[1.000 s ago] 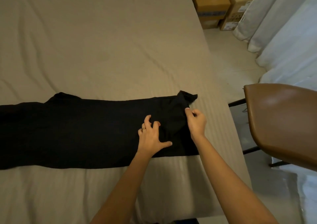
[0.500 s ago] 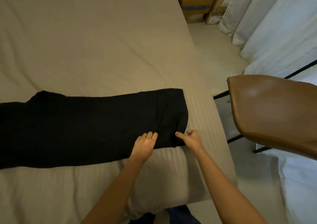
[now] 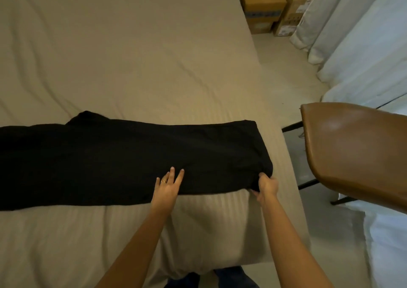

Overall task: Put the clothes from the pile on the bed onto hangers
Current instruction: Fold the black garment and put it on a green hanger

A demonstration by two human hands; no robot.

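Shows a long black garment (image 3: 132, 160) laid flat across the bed (image 3: 132, 56), near its front edge. Presses it down with the left hand (image 3: 167, 188), fingers straight and spread, while pinching its end corner in the right hand (image 3: 266, 185) (probably to pull it smooth before hanging).

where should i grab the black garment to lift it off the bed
Take the garment by its right end, coming from the near side of the bed. It lies flat and long, so only the edges offer a pinch; the right hand grips that near corner.
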